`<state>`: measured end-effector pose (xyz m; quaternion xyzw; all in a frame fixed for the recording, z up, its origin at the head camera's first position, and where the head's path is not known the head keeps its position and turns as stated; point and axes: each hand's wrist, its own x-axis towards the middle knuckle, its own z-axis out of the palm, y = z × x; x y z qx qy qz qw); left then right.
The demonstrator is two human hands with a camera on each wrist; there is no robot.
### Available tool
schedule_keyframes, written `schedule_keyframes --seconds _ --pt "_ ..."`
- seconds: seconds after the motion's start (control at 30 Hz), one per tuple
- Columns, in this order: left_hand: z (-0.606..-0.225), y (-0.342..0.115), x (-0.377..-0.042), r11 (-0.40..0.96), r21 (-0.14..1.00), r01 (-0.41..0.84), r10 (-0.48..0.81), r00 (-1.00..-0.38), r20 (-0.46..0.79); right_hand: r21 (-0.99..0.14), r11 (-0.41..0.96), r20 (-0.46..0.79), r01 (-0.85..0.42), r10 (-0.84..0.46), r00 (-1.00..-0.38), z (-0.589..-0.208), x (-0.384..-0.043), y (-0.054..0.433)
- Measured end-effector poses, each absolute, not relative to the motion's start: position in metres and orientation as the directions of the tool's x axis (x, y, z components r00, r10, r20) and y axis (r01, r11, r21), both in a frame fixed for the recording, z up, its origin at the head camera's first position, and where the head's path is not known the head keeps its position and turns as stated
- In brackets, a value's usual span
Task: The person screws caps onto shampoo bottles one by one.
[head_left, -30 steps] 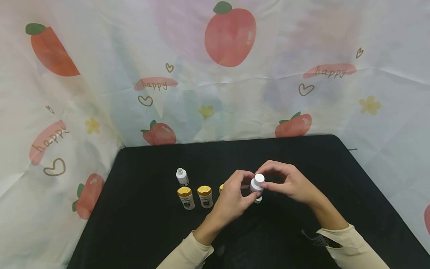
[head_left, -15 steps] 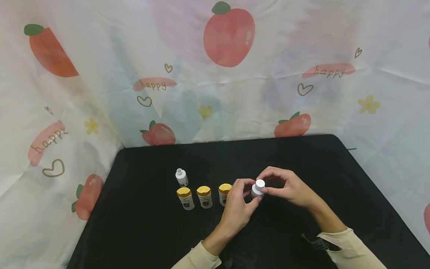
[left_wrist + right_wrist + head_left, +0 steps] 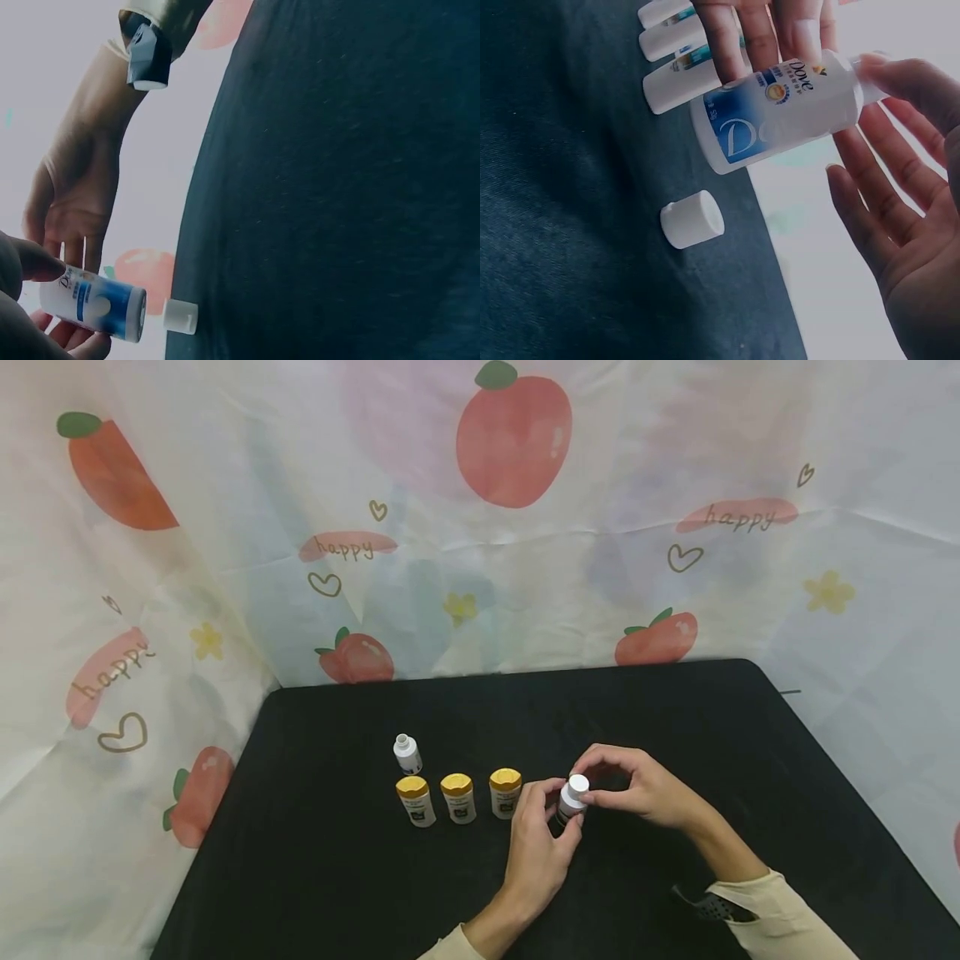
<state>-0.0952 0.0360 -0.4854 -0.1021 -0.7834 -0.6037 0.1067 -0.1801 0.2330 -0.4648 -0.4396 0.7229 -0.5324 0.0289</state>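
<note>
A small white bottle (image 3: 572, 805) with a Dove label, blue in the wrist views, is between my two hands. My left hand (image 3: 536, 850) grips its body with thumb on one side and fingers on the other. At the top end, my right hand (image 3: 658, 790) pinches the white cap (image 3: 578, 784) between thumb and fingertip; its other fingers are spread in the right wrist view. A loose white cap (image 3: 692, 220) stands on the black table just beyond the bottle's base. The head view does not show that loose cap.
Left of my hands, gold-capped bottles stand in a row: one at left (image 3: 416, 802), one in the middle (image 3: 459, 800), one at right (image 3: 506, 794). An uncapped white bottle (image 3: 407, 756) stands behind the leftmost. A printed cloth (image 3: 517, 585) hangs behind the black table (image 3: 337, 877).
Both hands have brought the bottle lower, toward the table's near side. My left hand has shifted right, uncovering the third gold-capped bottle. The loose cap has gone out of sight in the head view.
</note>
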Motion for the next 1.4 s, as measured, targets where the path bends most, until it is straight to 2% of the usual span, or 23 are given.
schedule_keyframes --seconds 0.37,0.57,0.97,1.4 --pt "-0.491 0.029 -0.096 0.262 0.920 0.292 0.114 -0.956 0.271 -0.816 0.074 0.387 -0.573 -0.666 -0.638 -0.472 -0.183 0.229" --pt "-0.492 0.027 -0.096 0.301 0.901 0.313 0.161 -0.948 0.275 -0.835 0.131 0.333 -0.534 -0.653 -0.680 -0.474 -0.184 0.229" --pt "-0.494 0.033 -0.102 0.400 0.874 0.275 0.132 -0.961 0.242 -0.846 0.209 0.272 -0.490 -0.622 -0.734 -0.480 -0.191 0.226" --pt "-0.497 0.034 -0.111 0.390 0.893 0.222 0.135 -0.974 0.183 -0.818 0.240 0.286 -0.522 -0.619 -0.732 -0.486 -0.194 0.223"
